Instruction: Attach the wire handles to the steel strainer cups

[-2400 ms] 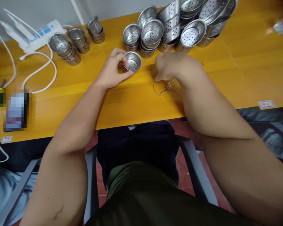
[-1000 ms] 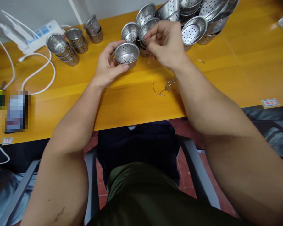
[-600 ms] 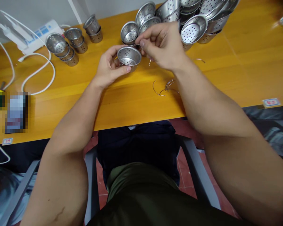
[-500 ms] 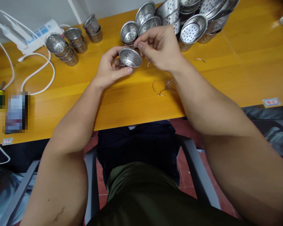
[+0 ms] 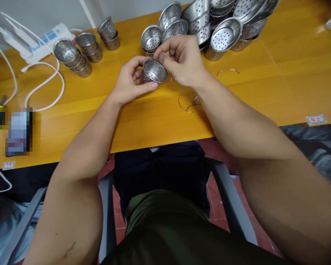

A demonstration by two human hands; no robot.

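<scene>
My left hand [image 5: 131,81] is wrapped round a small perforated steel strainer cup [image 5: 153,71], tilted with its mouth facing me, just above the yellow wooden table [image 5: 278,84]. My right hand [image 5: 182,60] is pinched at the cup's right rim on a thin wire piece that barely shows. Several loose wire loops [image 5: 188,104] lie on the table under my right forearm. Another wire loop [image 5: 227,70] lies further right.
A heap of perforated steel cups [image 5: 215,22] fills the far middle and right. More cups stand stacked at the far left [image 5: 78,55]. A white power strip [image 5: 45,38] with white cables [image 5: 45,86] lies far left. A blurred phone-like object [image 5: 18,130] sits near the left edge.
My right hand left the wire loops, rose to the cup and pinched at its rim. My left hand lifted the cup and tilted its mouth toward me.
</scene>
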